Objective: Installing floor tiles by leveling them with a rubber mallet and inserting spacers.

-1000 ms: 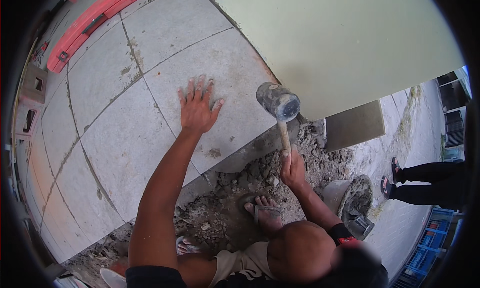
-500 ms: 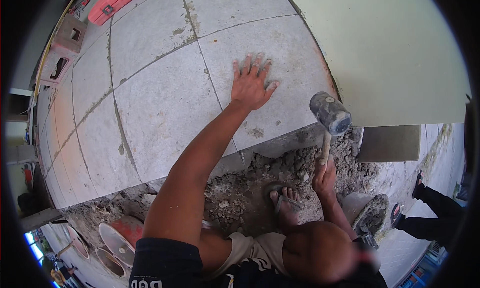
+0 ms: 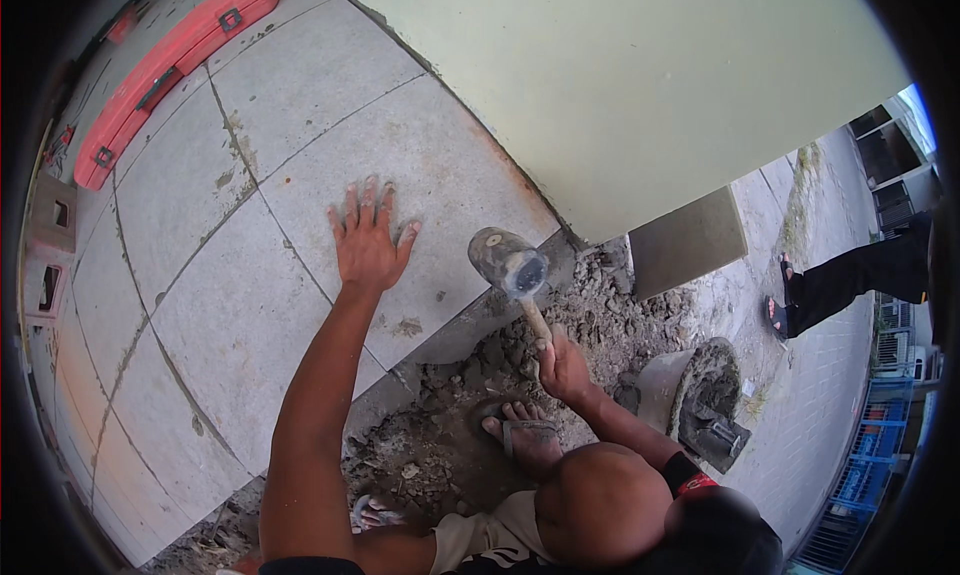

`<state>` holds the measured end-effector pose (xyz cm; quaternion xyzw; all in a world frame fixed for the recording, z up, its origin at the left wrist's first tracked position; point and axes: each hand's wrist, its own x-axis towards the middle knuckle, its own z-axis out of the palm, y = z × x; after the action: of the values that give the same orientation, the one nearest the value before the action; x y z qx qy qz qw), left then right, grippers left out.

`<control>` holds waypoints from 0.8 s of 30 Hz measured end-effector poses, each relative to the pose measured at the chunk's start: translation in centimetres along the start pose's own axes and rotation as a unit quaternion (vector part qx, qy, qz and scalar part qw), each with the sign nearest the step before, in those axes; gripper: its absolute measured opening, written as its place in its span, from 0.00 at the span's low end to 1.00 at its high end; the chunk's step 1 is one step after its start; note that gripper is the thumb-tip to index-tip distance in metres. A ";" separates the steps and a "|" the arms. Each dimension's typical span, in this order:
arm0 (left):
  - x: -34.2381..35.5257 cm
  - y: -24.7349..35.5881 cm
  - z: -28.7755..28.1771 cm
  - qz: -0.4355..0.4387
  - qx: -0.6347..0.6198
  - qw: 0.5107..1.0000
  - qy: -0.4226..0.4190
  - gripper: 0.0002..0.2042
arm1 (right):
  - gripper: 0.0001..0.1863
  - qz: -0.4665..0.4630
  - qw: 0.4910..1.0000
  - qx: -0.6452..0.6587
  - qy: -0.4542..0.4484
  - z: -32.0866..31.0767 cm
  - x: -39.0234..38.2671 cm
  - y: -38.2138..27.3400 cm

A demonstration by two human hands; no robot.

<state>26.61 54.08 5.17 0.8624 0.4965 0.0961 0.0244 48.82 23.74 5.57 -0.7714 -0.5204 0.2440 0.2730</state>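
Observation:
My left hand (image 3: 370, 240) rests flat on a pale floor tile (image 3: 440, 165), palm down with the fingers spread. My right hand (image 3: 566, 367) is wrapped round the wooden handle of a rubber mallet (image 3: 508, 260). The mallet's dark, dusty head is held up by the tile's near right corner; whether it touches the tile I cannot tell. Below the tile edge, broken soil and mortar (image 3: 450, 415) surround my sandalled foot (image 3: 530, 435).
A pale green wall (image 3: 620, 85) borders the tiles, with a grey slab (image 3: 690, 243) beside its corner. A bucket with wet mortar (image 3: 660, 395) stands at right. Another person's dark trouser legs (image 3: 850, 280) are beyond. A long red case (image 3: 170, 75) and hollow blocks (image 3: 50, 235) lie far left.
The view has turned to the right, so the scene sits further left. My left hand stays on the same tile. The mallet remains in my right hand, near the tile corner.

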 end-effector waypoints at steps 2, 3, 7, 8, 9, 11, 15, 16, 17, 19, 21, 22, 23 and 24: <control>-0.2 -0.7 -0.1 -0.006 0.013 1.000 -0.003 0.39 | 0.15 0.027 0.998 -0.008 -0.049 -0.8 1.7 -2.0; -0.3 -0.6 -0.2 0.003 0.011 1.000 0.003 0.39 | 0.16 0.056 0.993 -0.017 -0.106 -1.2 2.3 -2.7; -0.1 0.1 -0.4 0.002 -0.005 1.000 0.002 0.36 | 0.19 -0.028 0.999 0.038 0.018 -1.0 3.6 -2.4; 0.2 -0.1 -0.5 -0.001 -0.003 1.000 0.011 0.35 | 0.19 -0.004 1.000 0.027 -0.002 -0.9 4.8 -2.8; 0.3 -0.2 -0.5 -0.003 0.001 1.000 0.014 0.35 | 0.19 -0.009 1.000 0.030 -0.002 -1.2 5.8 -3.0; 0.0 -0.9 -0.4 0.001 -0.014 1.000 0.015 0.34 | 0.19 0.036 0.996 -0.021 -0.077 -1.7 7.6 -4.1; 0.2 -0.3 0.1 0.003 -0.005 0.999 0.033 0.34 | 0.22 -0.031 0.999 0.006 0.007 -1.5 9.8 -3.9; 0.0 -0.3 0.0 0.003 -0.009 1.000 0.025 0.34 | 0.21 -0.004 0.999 -0.033 -0.030 -1.5 11.2 -4.1; 0.1 -0.3 -0.1 0.001 -0.014 1.000 0.019 0.34 | 0.21 -0.016 0.999 -0.031 -0.034 -1.6 12.4 -4.5; 0.2 -0.5 -0.2 -0.008 -0.015 1.000 0.024 0.34 | 0.22 -0.019 0.999 0.005 -0.026 -1.4 14.0 -5.4; 0.0 -0.4 -0.5 -0.007 -0.024 1.000 0.013 0.35 | 0.23 -0.038 0.999 0.034 -0.012 -1.3 14.8 -6.7; -0.2 -0.8 -0.5 -0.002 -0.014 1.000 0.024 0.36 | 0.23 -0.051 0.998 0.023 0.004 -0.4 15.7 -6.7; 0.1 -0.7 -0.3 -0.007 -0.014 0.999 0.027 0.36 | 0.23 -0.063 0.998 0.009 0.025 0.2 17.0 -6.1; 0.0 -0.6 -0.3 -0.001 -0.017 1.000 0.023 0.37 | 0.21 -0.074 0.995 -0.060 0.002 0.3 18.3 -6.2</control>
<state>26.06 54.33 5.40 0.8590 0.4960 0.1238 0.0277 50.71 42.87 7.81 -0.7460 -0.5897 0.1900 0.2444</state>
